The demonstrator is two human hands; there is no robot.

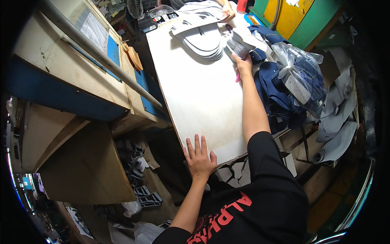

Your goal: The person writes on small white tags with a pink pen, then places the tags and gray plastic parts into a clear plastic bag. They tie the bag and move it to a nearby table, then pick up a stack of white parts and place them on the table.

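My left hand [200,159] lies flat on the near left part of the white tabletop [203,105], fingers spread, holding nothing. My right arm is stretched to the far right side of the table. There my right hand [243,66] is closed on the near end of a bundle of grey pieces [239,45], its fingers partly hidden. Under this hand, a pink pen-like stick [237,77] shows. Left of the bundle lies a stack of curved, light grey cut pieces [203,42]. A co-worker's hand [228,13] is at the far edge of that stack.
Navy fabric pieces [270,85] and a tied clear plastic bag [300,77] of navy pieces crowd the right edge. A blue tray [252,19] and red bottle [241,6] stand at the back. On the left, a machine's metal bar [105,59] runs close to the table.
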